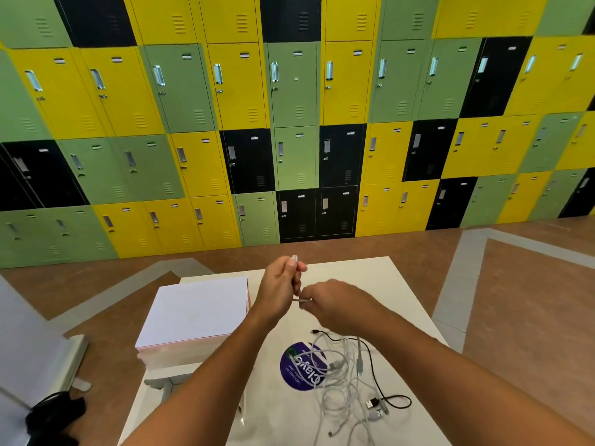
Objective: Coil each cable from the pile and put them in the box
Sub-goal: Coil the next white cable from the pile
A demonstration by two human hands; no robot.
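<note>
Watching remotely, I see both hands raised above the far half of the bench (370,284), working on one white cable (294,259). The left hand (280,286) has its fingers curled and pinches the cable just below its plug, which sticks up past the knuckles. The right hand (331,305) pinches the same cable a little lower, close against the left. The rest of the pile (346,381) lies on the near right part of the bench, and the box (196,312) sits on the left side, apart from the pile.

My worry is the tail of the held cable. I cannot follow it down from the hands, but if it runs into the tangle, winding it in could drag the other leads along, knot them tighter or pull them toward the bench edge. A loose pinch could also let the first loops spring open. From here the box looks closed by a flat white top, so a finished coil would need a free hand to open it, and the coil may unwind while that happens.

By my count there are two hands, one cable in them, one box and one pile. In the pile I make out one black cable (373,403) and perhaps three or four white ones, though they overlap too much to be sure. One round purple sticker (291,370) lies partly under them.
</note>
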